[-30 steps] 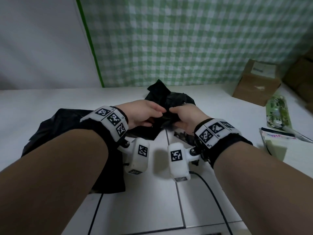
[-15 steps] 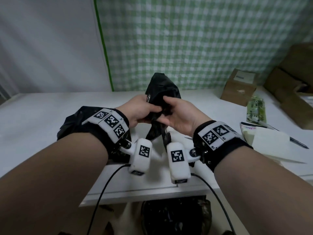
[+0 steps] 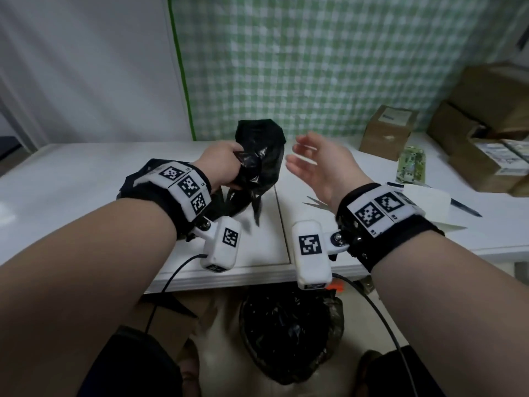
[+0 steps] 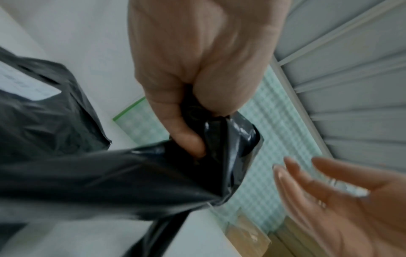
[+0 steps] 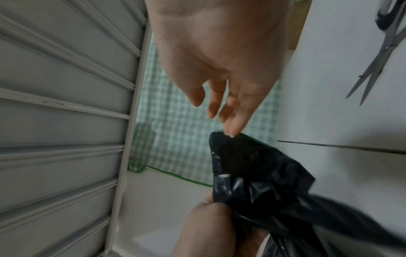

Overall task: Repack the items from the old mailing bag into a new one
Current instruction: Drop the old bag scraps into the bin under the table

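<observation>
My left hand point(image 3: 221, 164) grips a crumpled black mailing bag point(image 3: 262, 156) and holds it up above the white table point(image 3: 86, 179). Its loose end hangs down toward the tabletop. In the left wrist view the left hand point(image 4: 189, 132) has thumb and fingers bunched round the bag point(image 4: 153, 177). My right hand point(image 3: 312, 164) hovers just right of the bag, fingers spread and holding nothing. The right wrist view shows the right hand point(image 5: 219, 97) with its fingertips at the bag's point(image 5: 252, 170) top edge. A second black bag point(image 4: 44, 111) with a white label lies on the table at the left.
Scissors point(image 3: 316, 202) lie on the table under my right wrist. A green packet point(image 3: 410, 164), a white envelope point(image 3: 426, 202), a pen point(image 3: 465, 209) and cardboard boxes point(image 3: 386, 133) occupy the right side. A bin with a black liner point(image 3: 289, 330) stands below the table's front edge.
My right hand has let go of the crumpled bag and opened to its right. The left hand alone now holds it. The view has pulled back, showing the bin.
</observation>
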The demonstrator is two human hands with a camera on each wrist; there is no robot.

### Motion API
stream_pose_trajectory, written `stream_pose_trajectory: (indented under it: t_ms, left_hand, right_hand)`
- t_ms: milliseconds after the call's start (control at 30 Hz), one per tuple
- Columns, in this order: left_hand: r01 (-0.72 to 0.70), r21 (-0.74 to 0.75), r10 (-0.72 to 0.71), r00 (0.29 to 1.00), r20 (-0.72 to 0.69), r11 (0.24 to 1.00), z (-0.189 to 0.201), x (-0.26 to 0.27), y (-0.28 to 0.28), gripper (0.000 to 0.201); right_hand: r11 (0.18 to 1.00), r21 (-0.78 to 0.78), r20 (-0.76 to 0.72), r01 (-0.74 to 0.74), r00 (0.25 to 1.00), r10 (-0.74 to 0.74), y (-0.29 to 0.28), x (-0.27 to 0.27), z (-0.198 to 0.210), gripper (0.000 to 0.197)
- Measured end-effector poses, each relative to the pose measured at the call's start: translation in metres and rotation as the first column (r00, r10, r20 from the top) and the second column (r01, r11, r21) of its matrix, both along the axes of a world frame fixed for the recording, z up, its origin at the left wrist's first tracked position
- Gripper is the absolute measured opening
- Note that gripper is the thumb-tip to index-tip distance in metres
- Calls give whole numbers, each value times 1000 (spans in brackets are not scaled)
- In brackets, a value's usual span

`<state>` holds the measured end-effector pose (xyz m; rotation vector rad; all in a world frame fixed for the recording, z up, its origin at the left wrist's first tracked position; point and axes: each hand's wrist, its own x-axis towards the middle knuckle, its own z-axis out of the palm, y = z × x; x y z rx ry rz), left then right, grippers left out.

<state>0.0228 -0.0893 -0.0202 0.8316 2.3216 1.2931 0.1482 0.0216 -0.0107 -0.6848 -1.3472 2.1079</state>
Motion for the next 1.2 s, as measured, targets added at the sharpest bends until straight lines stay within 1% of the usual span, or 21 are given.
stream_pose_trajectory:
  t_ms: [33, 67, 133, 167, 233, 333, 400, 433, 467, 500, 533, 567, 600, 667, 733, 800, 900, 1000, 1067, 1100, 1200]
  left_hand:
    - [18, -48, -22, 995, -92, 999, 0, 2, -2, 42]
    - [35, -117, -57, 980, -192, 993, -1, 5, -3, 40]
    - [69, -232, -153, 918, -366, 970, -1, 12, -6, 36]
    - [94, -258, -200, 884, -423, 962, -3, 14, -7, 33]
    - [150, -225, -233, 884, -405, 963, -6, 19, -10, 26]
    - [215, -72, -226, 941, -250, 974, -14, 25, -17, 22]
    - [257, 40, -255, 965, -52, 966, -19, 32, -23, 25]
    - [264, 114, -273, 959, 75, 958, -22, 36, -25, 24]
    - [262, 198, -302, 930, 212, 945, -24, 40, -28, 20]
    - [254, 292, -348, 873, 341, 922, -27, 42, -29, 16]
    - [236, 384, -403, 800, 444, 893, -29, 45, -31, 19]
    - [211, 456, -449, 733, 511, 865, -31, 46, -32, 25]
    - [189, 500, -477, 689, 545, 845, -33, 48, -32, 28]
    - [186, 519, -493, 673, 551, 834, -36, 55, -33, 23]
    - [214, 499, -489, 698, 523, 840, -40, 64, -34, 27]
    - [270, 462, -493, 728, 476, 845, -47, 72, -34, 32]
    - [382, 303, -468, 830, 303, 873, -58, 84, -36, 37]
    - [418, 128, -435, 887, 156, 899, -71, 97, -35, 52]
    - [435, -2, -432, 896, 103, 901, -75, 104, -37, 61]
    - [455, -70, -449, 889, 85, 888, -76, 106, -38, 61]
    - [491, -246, -507, 862, -3, 836, -78, 114, -43, 50]
  right_hand:
    - [997, 71, 6, -18, 1000, 17, -3, 2, 2, 14]
    - [982, 177, 38, -60, 998, 54, -7, 4, 3, 17]
    - [904, 382, 154, -190, 978, 140, -17, 8, 2, 33]
    - [862, 441, 226, -250, 960, 163, -23, 10, -1, 39]
    - [804, 489, 362, -339, 917, 167, -30, 15, -12, 46]
    - [798, 428, 458, -425, 863, 215, -36, 25, -30, 45]
    - [824, 368, 456, -431, 856, 244, -39, 29, -37, 41]
    - [835, 341, 445, -431, 857, 261, -39, 32, -39, 39]
    - [841, 320, 437, -437, 855, 278, -39, 35, -39, 36]
    - [842, 301, 433, -448, 851, 298, -38, 38, -39, 31]
    - [839, 284, 430, -464, 844, 322, -37, 41, -40, 26]
    - [834, 267, 425, -482, 836, 347, -35, 45, -41, 23]
    - [830, 251, 419, -497, 829, 370, -33, 48, -42, 21]
    - [834, 216, 411, -508, 822, 394, -32, 54, -44, 13]
    - [844, 180, 413, -505, 818, 401, -31, 60, -48, 6]
    - [857, 153, 421, -491, 817, 393, -30, 65, -56, 8]
    - [853, 105, 448, -511, 790, 418, -29, 75, -69, 13]
    - [835, 17, 458, -549, 747, 482, -28, 87, -83, 16]
    - [806, 9, 490, -592, 705, 512, -29, 94, -92, 18]
    - [787, 7, 503, -617, 682, 530, -30, 97, -98, 19]
    - [777, 2, 556, -630, 646, 523, -33, 103, -115, 22]
